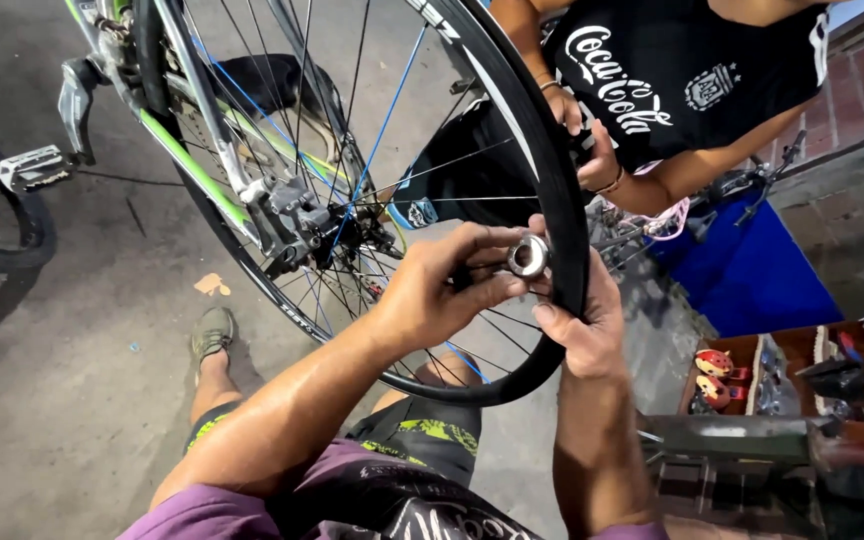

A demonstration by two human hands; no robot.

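My left hand (442, 285) pinches a small round silver metal part (528, 257) between thumb and fingers, right against the black tyre (560, 190) of a bicycle wheel. On the near side of the rim my right hand (584, 325) wraps around the tyre, thumb up beside the metal part. The wheel has thin spokes, some blue, and a hub with a disc brake caliper (297, 215) on a green and silver frame (192, 170).
Another person in a black shirt (672, 70) stands behind the wheel, hands (582, 140) on the tyre. A pedal (32, 165) and a second tyre (2, 220) lie at left. A blue cloth (752, 270) and a shelf of small parts (812, 370) sit at right. My shoe (212, 335) rests on the concrete floor.
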